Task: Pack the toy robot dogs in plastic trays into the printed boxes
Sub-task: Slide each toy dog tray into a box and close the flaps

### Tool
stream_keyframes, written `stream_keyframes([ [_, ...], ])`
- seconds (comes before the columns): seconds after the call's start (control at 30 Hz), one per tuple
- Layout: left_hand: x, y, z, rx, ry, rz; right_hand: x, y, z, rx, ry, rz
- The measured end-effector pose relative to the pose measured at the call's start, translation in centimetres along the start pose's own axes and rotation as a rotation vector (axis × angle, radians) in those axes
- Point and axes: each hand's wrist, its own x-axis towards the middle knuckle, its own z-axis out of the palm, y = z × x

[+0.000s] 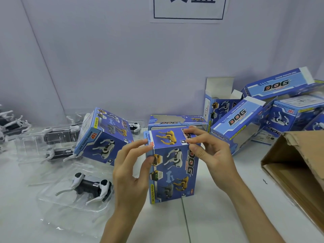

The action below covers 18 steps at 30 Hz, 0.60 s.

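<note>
We see the printed box (173, 172) upright in the centre of the frame. Its long axis is vertical, and its closed top flap faces up and a little away from us. The left hand (133, 171) pinches the upper left corner between thumb and index finger, wrist low. The right hand (210, 155) pinches the upper right corner with curled fingers. At the lower left a toy robot dog (91, 188) lies in its plastic tray (49, 199).

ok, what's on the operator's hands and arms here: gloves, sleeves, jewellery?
Nothing worn that shows. The left hand and right hand are ungloved, with no rings and short nails. The left forearm and right forearm are uncovered down to the frame's bottom edge: no sleeves, watch, wristband or cables in view.
</note>
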Motion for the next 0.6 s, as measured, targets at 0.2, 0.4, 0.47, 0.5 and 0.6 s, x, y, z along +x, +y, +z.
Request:
stream_keyframes([
  [0.2, -0.5, 0.7, -0.5, -0.027, -0.01, 0.06, -0.1, -0.5, -0.2, -0.073, 0.028, 0.094],
  [0.4, -1.0, 0.8, -0.7, -0.199, -0.045, -0.248, -0.2, -0.7, -1.6, -0.217, -0.114, 0.245],
  [0.47, -0.9, 0.2, -0.8, -0.298, -0.164, -0.424, -0.2, -0.6, -2.0, -0.174, -0.104, 0.227],
  [0.5, -0.9, 0.0, -0.8, -0.328, -0.244, -0.452, -0.3, -0.5, -2.2, -0.135, -0.114, 0.225],
  [0.6, -1.5, 0.2, -0.7, -0.312, -0.372, -0.288, -0.3, -0.8, -2.8, 0.043, -0.133, 0.235],
])
